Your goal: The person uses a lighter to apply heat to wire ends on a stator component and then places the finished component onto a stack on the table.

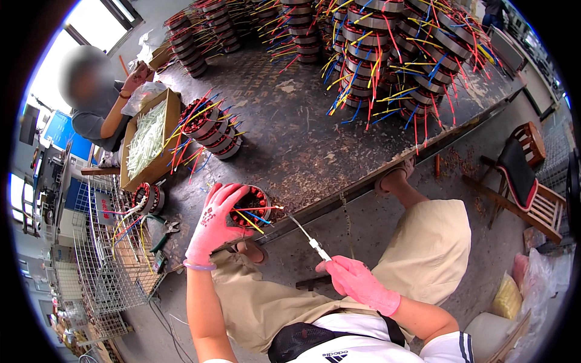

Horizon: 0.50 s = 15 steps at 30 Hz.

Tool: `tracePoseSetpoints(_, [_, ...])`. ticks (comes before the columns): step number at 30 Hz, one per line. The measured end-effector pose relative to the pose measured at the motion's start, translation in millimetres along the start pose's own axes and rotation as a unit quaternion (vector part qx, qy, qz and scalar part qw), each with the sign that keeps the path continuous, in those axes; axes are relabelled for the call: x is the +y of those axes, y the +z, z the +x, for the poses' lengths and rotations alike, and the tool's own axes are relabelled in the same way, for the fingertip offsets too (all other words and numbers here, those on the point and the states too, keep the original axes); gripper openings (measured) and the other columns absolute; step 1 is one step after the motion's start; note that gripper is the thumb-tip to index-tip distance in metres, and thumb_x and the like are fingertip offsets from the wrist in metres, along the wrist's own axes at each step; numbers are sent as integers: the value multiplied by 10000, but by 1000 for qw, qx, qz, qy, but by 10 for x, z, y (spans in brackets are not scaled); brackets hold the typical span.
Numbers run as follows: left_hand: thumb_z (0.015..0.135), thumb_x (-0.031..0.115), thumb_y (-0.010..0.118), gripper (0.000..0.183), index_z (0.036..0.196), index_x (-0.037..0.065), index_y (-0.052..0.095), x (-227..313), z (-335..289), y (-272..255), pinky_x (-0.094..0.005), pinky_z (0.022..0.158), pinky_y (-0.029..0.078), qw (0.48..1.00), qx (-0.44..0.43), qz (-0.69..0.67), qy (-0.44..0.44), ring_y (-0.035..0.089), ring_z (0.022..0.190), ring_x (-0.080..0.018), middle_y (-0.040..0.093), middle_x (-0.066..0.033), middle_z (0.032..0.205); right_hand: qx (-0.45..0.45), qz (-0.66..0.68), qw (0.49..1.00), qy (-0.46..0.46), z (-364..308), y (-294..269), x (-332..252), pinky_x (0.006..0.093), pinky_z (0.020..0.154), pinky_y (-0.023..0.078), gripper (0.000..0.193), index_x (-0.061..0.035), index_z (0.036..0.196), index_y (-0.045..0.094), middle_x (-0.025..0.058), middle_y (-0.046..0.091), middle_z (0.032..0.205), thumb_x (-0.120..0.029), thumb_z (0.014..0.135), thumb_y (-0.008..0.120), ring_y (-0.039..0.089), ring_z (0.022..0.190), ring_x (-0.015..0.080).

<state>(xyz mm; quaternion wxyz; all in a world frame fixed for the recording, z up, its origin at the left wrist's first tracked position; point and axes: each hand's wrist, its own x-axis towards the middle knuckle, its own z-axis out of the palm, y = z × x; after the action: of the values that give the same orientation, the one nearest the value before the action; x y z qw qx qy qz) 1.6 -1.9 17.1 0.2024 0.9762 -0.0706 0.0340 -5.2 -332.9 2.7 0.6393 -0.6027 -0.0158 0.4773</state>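
Note:
My left hand [216, 218], in a pink glove, grips the left side of a motor stator [261, 199] near the table's front edge. Red windings line the stator, and red, yellow and blue leads stick out of it toward the right. One red lead ends in a small bright tip. My right hand [361, 282], gloved in pink too, is closed around the white handle of a slim tool [316, 247]. Its thin metal shaft points up and left toward that lead's end; whether they touch, I cannot tell. The tool's exact kind is unclear.
Stator stacks [366, 54] with bristling leads crowd the back of the table [290, 127]. A shorter stack [213, 130] and a box of white tubes [124, 151] stand left. Pliers [163, 233] lie near a single stator [147, 198]. A co-worker [103, 112] sits far left.

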Motion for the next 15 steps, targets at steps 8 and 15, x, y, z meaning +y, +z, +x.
tracePoseSetpoints(8, [512, 218, 884, 919, 1349, 98, 526, -7, -5, -2, -486, 1187, 252, 1000, 3, 3, 6, 434, 1314, -335, 517, -126, 1353, 1, -3, 1000, -1, 0, -6, -11, 240, 498, 337, 288, -8, 1053, 643, -25, 428, 613, -228, 1029, 459, 409, 540, 58])
tracePoseSetpoints(15, [512, 227, 885, 927, 1354, 98, 521, 31, -7, -25, -486, 1188, 250, 1000, -1, 5, 1, 436, 1313, -328, 517, -125, 1354, -2, 4, 1000, 12, -7, 7, -58, 238, 497, 338, 274, -13, 1049, 643, -27, 437, 616, -215, 1026, 461, 418, 546, 54])
